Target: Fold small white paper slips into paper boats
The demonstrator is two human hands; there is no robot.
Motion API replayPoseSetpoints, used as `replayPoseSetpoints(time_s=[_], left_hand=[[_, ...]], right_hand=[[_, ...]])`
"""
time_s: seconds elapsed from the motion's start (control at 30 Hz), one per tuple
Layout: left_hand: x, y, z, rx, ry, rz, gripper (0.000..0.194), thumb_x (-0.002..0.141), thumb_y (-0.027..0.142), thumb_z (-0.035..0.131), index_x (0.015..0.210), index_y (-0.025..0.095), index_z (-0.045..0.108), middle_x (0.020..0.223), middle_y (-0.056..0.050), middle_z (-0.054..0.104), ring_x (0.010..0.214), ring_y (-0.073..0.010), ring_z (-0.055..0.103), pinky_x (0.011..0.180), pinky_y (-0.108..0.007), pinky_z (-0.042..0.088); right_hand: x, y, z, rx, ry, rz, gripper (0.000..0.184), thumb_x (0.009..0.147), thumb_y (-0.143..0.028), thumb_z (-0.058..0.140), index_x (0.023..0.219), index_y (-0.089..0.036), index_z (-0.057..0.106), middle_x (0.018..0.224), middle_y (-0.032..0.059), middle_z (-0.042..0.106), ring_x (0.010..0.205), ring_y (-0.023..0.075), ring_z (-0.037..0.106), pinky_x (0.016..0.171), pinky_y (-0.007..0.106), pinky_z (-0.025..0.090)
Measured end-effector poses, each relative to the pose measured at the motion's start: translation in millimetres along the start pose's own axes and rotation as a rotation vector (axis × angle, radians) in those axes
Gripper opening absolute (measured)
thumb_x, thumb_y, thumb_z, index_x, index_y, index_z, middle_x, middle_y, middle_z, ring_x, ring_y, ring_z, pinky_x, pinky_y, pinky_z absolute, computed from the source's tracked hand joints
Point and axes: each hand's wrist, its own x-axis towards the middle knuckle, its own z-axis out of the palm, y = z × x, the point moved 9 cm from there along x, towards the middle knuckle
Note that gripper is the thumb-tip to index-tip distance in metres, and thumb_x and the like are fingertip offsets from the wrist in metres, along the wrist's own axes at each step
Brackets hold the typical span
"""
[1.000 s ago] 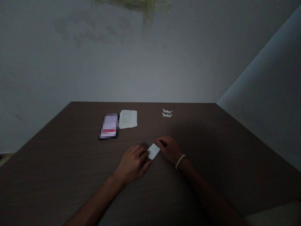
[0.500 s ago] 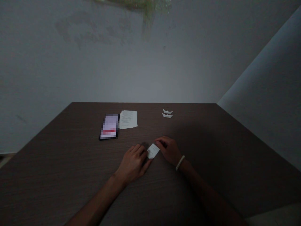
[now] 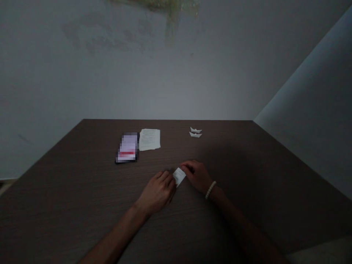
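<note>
A small folded piece of printed white paper (image 3: 179,176) lies at an angle on the dark table between my hands. My left hand (image 3: 159,190) has its fingers curled over the paper's left edge, covering part of it. At the upper right corner, my right hand (image 3: 196,175) pinches the paper between thumb and forefinger. A bead bracelet (image 3: 211,190) circles my right wrist. Farther back, two small white folded paper boats (image 3: 195,132) sit close together.
On the brown wooden table (image 3: 82,190), a tablet or large phone with a blurred screen (image 3: 127,147) lies at the left. Beside it rests a stack of printed paper sheets (image 3: 150,139). A grey wall (image 3: 220,73) stands behind the table's far edge.
My left thumb has drawn in under the fingers, which now sit closer over the paper's left edge. My right hand stays nearly where it was.
</note>
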Motion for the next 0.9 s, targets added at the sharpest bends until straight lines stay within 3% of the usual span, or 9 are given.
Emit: replayPoseSetpoints(time_s=[0.17,0.27,0.4,0.5,0.67,0.83,0.9], left_hand=[[-4.6,-17.7,2.0,-0.211,0.046,-0.158,0.014,0.088,0.013,0.05,0.088,0.013,0.064,0.085,-0.008,0.065,0.081,-0.0225,0.057,0.074,-0.036,0.05],[-9.7,-35.0,-0.8,-0.374,0.157,-0.278,0.02,0.092,0.016,0.047,0.084,0.015,0.065,0.079,-0.006,0.065,0.078,-0.0192,0.057,0.071,-0.031,0.049],[-18.4,-53.9,-8.7,-0.417,0.318,-0.424,0.021,0.093,0.021,0.049,0.081,0.016,0.066,0.071,-0.003,0.063,0.067,-0.0154,0.057,0.063,-0.027,0.047],[-20.9,-52.8,-14.7,-0.388,0.395,-0.41,0.018,0.092,0.022,0.051,0.084,0.016,0.066,0.074,-0.003,0.064,0.068,-0.0152,0.058,0.063,-0.026,0.048],[-20.1,-46.3,-10.9,-0.372,0.355,-0.38,0.017,0.092,0.024,0.05,0.088,0.016,0.065,0.078,-0.005,0.065,0.071,-0.0166,0.059,0.067,-0.029,0.051],[-22.4,-48.6,-8.8,-0.379,0.34,-0.424,0.032,0.092,0.024,0.049,0.122,0.015,0.053,0.096,-0.009,0.067,0.079,-0.0181,0.064,0.071,-0.03,0.054],[-21.3,-45.3,-7.5,-0.385,0.317,-0.381,0.033,0.092,0.021,0.046,0.124,0.015,0.052,0.099,-0.01,0.066,0.082,-0.0186,0.064,0.073,-0.031,0.054]], right_hand=[[0.8,-0.8,-5.0,0.061,0.033,0.016,0.017,0.09,-0.025,0.053,0.091,-0.02,0.07,0.089,0.0047,0.072,0.082,0.0176,0.064,0.075,0.029,0.047],[1.4,-2.0,-9.4,0.107,0.045,0.023,0.021,0.092,-0.026,0.05,0.095,-0.019,0.069,0.093,0.0054,0.071,0.085,0.0174,0.064,0.077,0.029,0.047],[0.7,-3.3,-10.7,0.127,0.038,0.046,0.021,0.092,-0.031,0.052,0.098,-0.02,0.069,0.093,0.0043,0.071,0.081,0.0162,0.063,0.074,0.027,0.046],[-1.2,-0.6,-6.1,0.152,0.027,0.097,0.022,0.089,-0.036,0.057,0.097,-0.019,0.068,0.084,0.003,0.07,0.069,0.0145,0.061,0.065,0.025,0.045],[-3.5,1.1,0.4,0.225,0.043,0.137,0.022,0.083,-0.035,0.063,0.095,-0.018,0.068,0.069,0.0006,0.066,0.06,0.0126,0.058,0.058,0.023,0.044],[-2.6,2.6,0.1,0.284,0.065,0.155,0.023,0.076,-0.023,0.063,0.098,-0.017,0.066,0.066,-0.0022,0.061,0.054,0.0103,0.055,0.053,0.021,0.043],[-2.3,5.0,-0.2,0.302,0.071,0.168,0.023,0.076,-0.021,0.062,0.099,-0.016,0.064,0.065,-0.0025,0.061,0.054,0.0102,0.054,0.052,0.021,0.042]])
